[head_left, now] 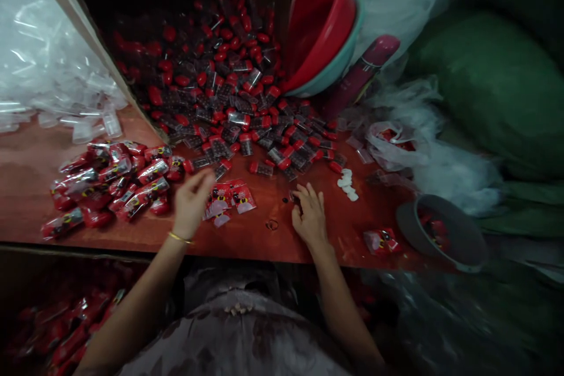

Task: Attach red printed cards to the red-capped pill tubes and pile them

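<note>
My left hand [191, 202], with a yellow bracelet at the wrist, is blurred by motion between a pile of red wrapped pieces [118, 179] and some flat red printed packets [231, 197]. Whether it holds anything cannot be made out. On the red table [247, 241], my right hand [309, 214] has its fingers bent and apart, close to a small dark piece [285, 200]. A dark ring [272, 225] lies between the hands. Beyond them spreads a heap of clear tubes with red caps [238, 120], spilling from a box.
The open box [92, 53] stands at the back. Red [319, 17] and teal [359, 23] basins lean beside it, near a dark pink bottle [361, 73]. White pieces [347, 184] lie right of my right hand. A grey bowl [440, 232] is at the right edge; clear cups [83, 123] lie left.
</note>
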Available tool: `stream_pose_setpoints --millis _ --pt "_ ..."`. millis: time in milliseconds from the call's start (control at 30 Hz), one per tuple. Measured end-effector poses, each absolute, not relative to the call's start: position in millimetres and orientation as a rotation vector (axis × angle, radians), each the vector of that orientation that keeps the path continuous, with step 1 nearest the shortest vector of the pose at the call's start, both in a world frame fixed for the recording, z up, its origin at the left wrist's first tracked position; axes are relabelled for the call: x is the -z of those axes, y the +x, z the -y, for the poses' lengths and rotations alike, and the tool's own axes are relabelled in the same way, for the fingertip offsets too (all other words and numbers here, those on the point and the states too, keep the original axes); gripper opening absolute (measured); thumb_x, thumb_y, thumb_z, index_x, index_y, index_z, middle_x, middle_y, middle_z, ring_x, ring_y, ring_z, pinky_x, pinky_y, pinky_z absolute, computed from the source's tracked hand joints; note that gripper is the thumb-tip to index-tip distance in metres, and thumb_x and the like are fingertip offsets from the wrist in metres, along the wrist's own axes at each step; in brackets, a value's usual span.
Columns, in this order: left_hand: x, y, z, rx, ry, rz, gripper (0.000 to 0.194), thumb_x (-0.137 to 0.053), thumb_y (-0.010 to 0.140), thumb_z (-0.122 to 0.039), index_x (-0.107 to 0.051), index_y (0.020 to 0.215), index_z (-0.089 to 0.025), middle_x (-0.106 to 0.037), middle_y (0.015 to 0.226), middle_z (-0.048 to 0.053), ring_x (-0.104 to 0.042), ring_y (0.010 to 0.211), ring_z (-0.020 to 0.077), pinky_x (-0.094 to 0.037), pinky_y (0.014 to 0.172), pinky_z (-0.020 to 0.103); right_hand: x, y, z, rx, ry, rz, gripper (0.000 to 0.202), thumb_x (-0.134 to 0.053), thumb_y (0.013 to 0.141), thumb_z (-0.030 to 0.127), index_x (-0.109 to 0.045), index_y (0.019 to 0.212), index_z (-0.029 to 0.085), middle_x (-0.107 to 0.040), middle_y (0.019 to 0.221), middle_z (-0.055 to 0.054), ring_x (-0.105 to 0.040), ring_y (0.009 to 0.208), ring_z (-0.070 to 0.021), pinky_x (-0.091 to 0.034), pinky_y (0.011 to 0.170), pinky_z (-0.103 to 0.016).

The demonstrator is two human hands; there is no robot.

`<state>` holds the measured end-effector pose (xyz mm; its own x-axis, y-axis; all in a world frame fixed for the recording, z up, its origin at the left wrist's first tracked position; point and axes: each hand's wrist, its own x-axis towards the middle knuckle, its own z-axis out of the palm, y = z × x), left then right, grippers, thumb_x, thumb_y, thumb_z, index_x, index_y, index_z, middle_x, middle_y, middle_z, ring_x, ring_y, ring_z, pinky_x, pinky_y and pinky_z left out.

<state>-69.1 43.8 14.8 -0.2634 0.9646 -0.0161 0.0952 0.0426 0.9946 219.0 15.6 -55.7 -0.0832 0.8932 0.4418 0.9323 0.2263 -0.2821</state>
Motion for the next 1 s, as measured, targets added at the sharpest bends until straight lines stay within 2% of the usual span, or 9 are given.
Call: stream_pose_setpoints --millis 67,133,267,433,500,667,767,900,1000 --pt "-3.6 -36.8 -37.5 -1.030 1.728 -1.582 0.033 -0.063 0.075 -0.038 -0.068 0.103 -0.020 -0.059 0.127 0.012 -0.044 0.126 0.0313 -0.027 0.108 0.051 54.4 216.0 -10.7 0.166 -1.638 1.944 0.027 -0.045 0.083 0.017 -0.057 0.107 0.016 -0.060 0.122 -0.012 -0.042 0.128 -0.0264 -0.028 0.107 -0.053" --pt "7.6 -17.0 -33.8 -0.766 2.102 -1.647 0.029 -0.061 0.078 -0.029 -0.068 0.105 -0.021 -0.051 0.136 0.012 -0.034 0.133 0.0339 -0.020 0.109 0.055 53.4 215.5 -10.6 0.208 -1.631 1.910 0.024 -0.048 0.084 0.023 -0.058 0.105 0.016 -0.062 0.119 -0.013 -0.046 0.125 -0.0275 -0.031 0.105 -0.052" --pt "26.2 -9.5 -31.6 -0.527 2.354 -1.733 0.027 -0.050 0.086 -0.028 -0.068 0.106 -0.026 -0.055 0.132 0.008 -0.033 0.133 0.0348 -0.020 0.107 0.059 54.1 217.7 -14.7 0.251 -1.599 1.885 0.022 -0.051 0.085 0.026 -0.059 0.102 0.017 -0.065 0.115 -0.012 -0.053 0.118 -0.0267 -0.035 0.102 -0.049" --pt "31.5 -13.5 -30.0 -0.600 2.368 -1.750 0.029 -0.047 0.087 -0.031 -0.069 0.105 -0.025 -0.059 0.128 0.007 -0.038 0.130 0.0350 -0.023 0.106 0.058 48.6 211.6 -11.1 0.307 -1.502 1.833 0.015 -0.054 0.084 0.023 -0.063 0.094 0.018 -0.070 0.104 -0.009 -0.059 0.109 -0.0246 -0.034 0.102 -0.048" --pt "28.1 -12.7 -30.3 -0.661 2.300 -1.772 0.029 -0.047 0.088 -0.032 -0.069 0.106 -0.025 -0.059 0.128 0.008 -0.041 0.128 0.0335 -0.025 0.105 0.056 42.4 199.7 -6.3 0.218 -1.468 1.784 0.016 -0.054 0.084 0.024 -0.063 0.095 0.018 -0.071 0.100 -0.009 -0.061 0.103 -0.0238 -0.038 0.098 -0.045" --pt "15.2 -9.3 -30.7 -0.775 2.139 -1.734 0.028 -0.049 0.087 -0.031 -0.068 0.106 -0.027 -0.061 0.124 0.009 -0.046 0.125 0.0300 -0.025 0.105 0.056 27.8 149.6 -6.8 -0.459 -1.511 1.548 0.027 -0.052 0.084 0.038 -0.061 0.101 0.018 -0.070 0.086 -0.006 -0.063 0.070 -0.0159 -0.051 0.069 -0.029" --pt "10.1 -9.2 -29.1 -0.848 2.081 -1.630 0.029 -0.050 0.086 -0.028 -0.067 0.108 -0.026 -0.061 0.124 0.009 -0.047 0.125 0.0277 -0.026 0.106 0.053 24.9 127.3 -19.7 -0.746 -1.463 1.417 0.028 -0.056 0.080 0.044 -0.063 0.086 0.018 -0.067 0.073 -0.002 -0.059 0.061 -0.0139 -0.048 0.059 -0.025" --pt "12.0 -9.8 -31.6 -1.051 1.699 -1.566 0.049 -0.057 0.081 -0.034 -0.052 0.127 -0.019 -0.061 0.123 0.013 -0.058 0.110 0.0252 -0.043 0.094 0.041 26.5 120.6 -32.9 -0.894 -1.401 1.366 0.034 -0.045 0.085 0.045 -0.058 0.067 0.019 -0.060 0.056 0.001 -0.054 0.050 -0.0117 -0.042 0.052 -0.022" --pt "16.1 -9.1 -39.9 -1.118 1.400 -1.436 0.059 -0.062 0.076 -0.032 -0.048 0.130 -0.016 -0.067 0.112 0.011 -0.065 0.095 0.0215 -0.050 0.081 0.032 29.1 124.3 -34.9 -0.894 -1.443 1.396 0.040 -0.040 0.087 0.046 -0.054 0.061 0.020 -0.052 0.047 0.003 -0.050 0.046 -0.0113 -0.038 0.050 -0.022"
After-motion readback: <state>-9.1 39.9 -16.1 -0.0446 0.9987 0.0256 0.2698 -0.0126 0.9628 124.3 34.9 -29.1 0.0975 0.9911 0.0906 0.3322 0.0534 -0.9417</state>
